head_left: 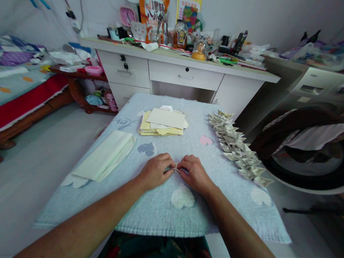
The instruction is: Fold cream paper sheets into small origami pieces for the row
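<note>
Near the middle of the cloth-covered table (154,218), my left hand (156,171) and my right hand (194,174) meet, fingertips almost touching. Both are closed in a pinch on a small piece of folded paper (175,169), mostly hidden by the fingers. Beyond them lies a stack of yellow and cream paper sheets (167,119). Left of my hands rests a long, folded, pale green sheet (103,155); whether it is paper or cloth I cannot tell. On the right, several folded paper boats (237,147) stand close together in a slanting row.
A white desk (184,73) crowded with jars, a bag and small items stands behind the table. To the right is a washing machine (313,91) with its round door open and laundry hanging out. A bed (19,83) is at the left.
</note>
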Demonstrator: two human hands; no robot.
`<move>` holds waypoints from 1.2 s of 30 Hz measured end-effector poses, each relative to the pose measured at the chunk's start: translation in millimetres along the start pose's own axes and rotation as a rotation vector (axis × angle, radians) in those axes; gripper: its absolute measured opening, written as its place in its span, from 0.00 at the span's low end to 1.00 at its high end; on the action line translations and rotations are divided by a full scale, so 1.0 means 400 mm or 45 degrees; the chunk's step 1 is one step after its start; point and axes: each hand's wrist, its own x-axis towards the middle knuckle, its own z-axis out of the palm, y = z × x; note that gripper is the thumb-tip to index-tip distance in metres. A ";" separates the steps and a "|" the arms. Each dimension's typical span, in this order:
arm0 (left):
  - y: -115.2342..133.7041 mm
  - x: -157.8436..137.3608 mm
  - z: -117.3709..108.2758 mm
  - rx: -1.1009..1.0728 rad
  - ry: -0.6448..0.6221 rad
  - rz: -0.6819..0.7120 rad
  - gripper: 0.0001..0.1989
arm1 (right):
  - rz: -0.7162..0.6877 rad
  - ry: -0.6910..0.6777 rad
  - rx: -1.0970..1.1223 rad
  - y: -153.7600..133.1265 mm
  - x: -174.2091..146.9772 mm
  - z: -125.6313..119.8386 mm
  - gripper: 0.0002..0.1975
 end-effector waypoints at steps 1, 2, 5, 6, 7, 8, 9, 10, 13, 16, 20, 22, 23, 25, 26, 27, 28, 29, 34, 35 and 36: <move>-0.001 0.001 0.000 -0.014 -0.001 -0.011 0.03 | 0.004 -0.005 -0.006 -0.001 0.000 0.000 0.04; -0.002 0.001 0.000 -0.025 -0.003 -0.018 0.03 | 0.013 -0.008 -0.013 -0.002 0.000 0.000 0.04; -0.004 0.004 0.000 -0.037 -0.010 -0.022 0.02 | 0.044 -0.015 -0.035 -0.004 0.000 0.002 0.06; -0.004 0.004 0.000 -0.034 -0.010 -0.019 0.02 | 0.047 -0.017 -0.041 -0.005 0.000 0.003 0.06; -0.003 0.004 0.000 -0.029 -0.009 -0.013 0.02 | 0.045 -0.020 -0.044 -0.005 0.000 0.003 0.06; -0.002 0.004 0.000 -0.023 -0.006 -0.005 0.01 | 0.039 -0.023 -0.048 -0.005 0.000 0.004 0.06; -0.001 0.004 0.001 -0.016 -0.001 0.003 0.01 | 0.031 -0.023 -0.051 -0.005 0.001 0.004 0.05; -0.001 0.005 0.001 -0.010 0.003 0.009 0.02 | 0.023 -0.023 -0.053 -0.004 0.002 0.005 0.05; 0.001 0.008 0.003 -0.001 0.012 0.012 0.04 | 0.001 -0.024 -0.057 -0.003 0.006 0.005 0.04; 0.003 0.014 0.004 -0.004 -0.001 -0.003 0.06 | -0.002 -0.021 -0.053 0.000 0.010 0.006 0.05; 0.007 0.018 0.002 -0.014 -0.016 -0.029 0.06 | 0.040 -0.005 0.030 0.005 0.007 0.002 0.04; 0.007 0.018 0.001 -0.023 -0.016 -0.036 0.06 | 0.079 0.028 0.086 0.007 0.003 -0.001 0.07; 0.008 0.017 0.001 -0.028 -0.016 -0.037 0.06 | 0.094 0.043 0.105 0.009 0.002 -0.003 0.08; 0.008 0.016 0.001 -0.040 -0.016 -0.036 0.06 | 0.105 0.052 0.121 0.011 0.000 -0.005 0.08; 0.008 0.015 0.002 -0.044 -0.012 -0.037 0.06 | 0.103 0.046 0.121 0.012 0.000 -0.005 0.07; 0.007 0.014 0.003 -0.048 -0.006 -0.037 0.06 | 0.098 0.038 0.121 0.013 0.000 -0.004 0.06; 0.007 0.013 0.004 -0.051 0.001 -0.040 0.06 | 0.092 0.032 0.120 0.014 0.001 -0.003 0.05; 0.007 0.012 0.004 -0.053 0.008 -0.045 0.05 | 0.087 0.028 0.118 0.015 0.002 -0.002 0.05; 0.007 0.009 0.008 -0.062 0.051 -0.089 0.03 | 0.080 0.035 0.102 0.018 0.008 0.003 0.04; 0.007 0.009 0.008 -0.065 0.064 -0.098 0.02 | 0.082 0.031 0.098 0.018 0.009 0.003 0.04; 0.007 0.009 0.007 -0.070 0.073 -0.106 0.01 | 0.087 0.026 0.094 0.018 0.010 0.003 0.04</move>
